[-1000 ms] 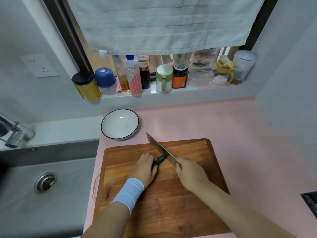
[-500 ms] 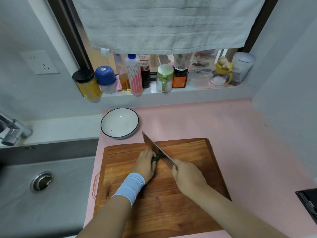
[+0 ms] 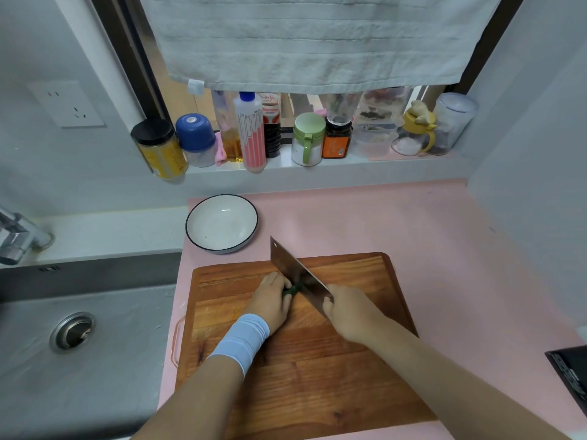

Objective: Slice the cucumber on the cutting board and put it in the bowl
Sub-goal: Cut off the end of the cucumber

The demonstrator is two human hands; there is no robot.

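On the far half of the brown wooden cutting board [image 3: 317, 376], a short dark-green cucumber [image 3: 292, 290] is pinned under the curled fingers [image 3: 279, 279] of the left hand [image 3: 271, 301]. Only its end is seen, protruding rightward. Its long axis is judged to run across the blade of the steel cleaver [image 3: 295, 271], whose handle is gripped by the right hand [image 3: 349, 312]; the blade stands just beside the left fingertips. The white black-rimmed bowl [image 3: 222, 223] sits on the pink desk [image 3: 428, 233] beyond the board's far-left corner, nearer the left hand. On the sill [image 3: 349, 161], writing on a dark bottle [image 3: 270, 106] with a red label is too small to be read.

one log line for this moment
step: slicing | left hand: holds cucumber on board | right hand: grips knife | bowl: no slices
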